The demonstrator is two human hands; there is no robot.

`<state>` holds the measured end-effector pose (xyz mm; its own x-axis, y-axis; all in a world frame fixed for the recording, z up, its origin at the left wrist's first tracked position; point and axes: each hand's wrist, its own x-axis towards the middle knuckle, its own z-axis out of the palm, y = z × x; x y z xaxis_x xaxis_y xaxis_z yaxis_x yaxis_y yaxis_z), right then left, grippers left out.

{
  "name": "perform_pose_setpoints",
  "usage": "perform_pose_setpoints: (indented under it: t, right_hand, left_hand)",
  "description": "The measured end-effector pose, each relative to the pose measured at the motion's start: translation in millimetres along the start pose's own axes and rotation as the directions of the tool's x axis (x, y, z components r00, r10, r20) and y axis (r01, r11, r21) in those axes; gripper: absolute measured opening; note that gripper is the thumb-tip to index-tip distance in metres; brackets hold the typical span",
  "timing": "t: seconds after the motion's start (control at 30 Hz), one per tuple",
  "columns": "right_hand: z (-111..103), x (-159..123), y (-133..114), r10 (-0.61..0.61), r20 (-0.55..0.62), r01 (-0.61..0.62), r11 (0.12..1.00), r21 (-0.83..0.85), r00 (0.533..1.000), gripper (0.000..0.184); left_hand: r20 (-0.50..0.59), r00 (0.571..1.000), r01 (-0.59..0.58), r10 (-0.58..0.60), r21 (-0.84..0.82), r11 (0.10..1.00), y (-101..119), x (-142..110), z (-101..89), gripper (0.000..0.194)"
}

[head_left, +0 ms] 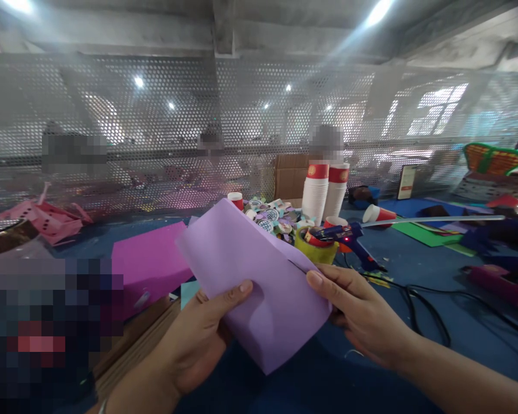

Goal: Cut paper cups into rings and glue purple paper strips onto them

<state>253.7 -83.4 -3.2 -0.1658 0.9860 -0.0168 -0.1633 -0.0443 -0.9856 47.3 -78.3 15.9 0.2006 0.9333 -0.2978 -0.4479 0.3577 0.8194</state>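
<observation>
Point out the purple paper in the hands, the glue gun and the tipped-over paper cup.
Purple paper (261,253): head view, on the middle of its front face.
Glue gun (349,234): head view, on its body.
Tipped-over paper cup (372,214): head view, on its side.

Light purple paper (250,270), matte, plain, more than one layer; can't tell if folded or stacked. Held raised over desk (406,264), well in from its far edge. Tilted, broad face showing, one corner pointing down toward the near side. Upper right edge curls. Thin dark line by the right-hand edge, slit or blade unclear. Lower part gently bowed.
</observation>
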Motion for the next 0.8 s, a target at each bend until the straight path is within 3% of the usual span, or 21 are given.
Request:
perform_pose_setpoints:
  t: [0.23, 0.53, 0.8]
  right_hand:
    - [2, 0, 0, -0.006, 0.017, 0.004, 0.992, 0.126, 1.0, 0.031]
    - [2, 0, 0, -0.027, 0.036, 0.022, 0.991, 0.13, 0.999, 0.037]
    - [5, -2, -6, 0.068, -0.038, -0.058, 0.974, 0.22, 0.997, 0.031]
  left_hand:
    - [0.021, 0.999, 0.032, -0.033, 0.047, 0.998, -6, 1, 1.0, 0.03]
    - [0.047, 0.998, 0.036, -0.035, -0.005, 0.999, -12, 0, -1.2, 0.027]
    - [0.046, 0.998, 0.052, -0.053, 0.004, 0.999, -15, -4, 2.9, 0.035]
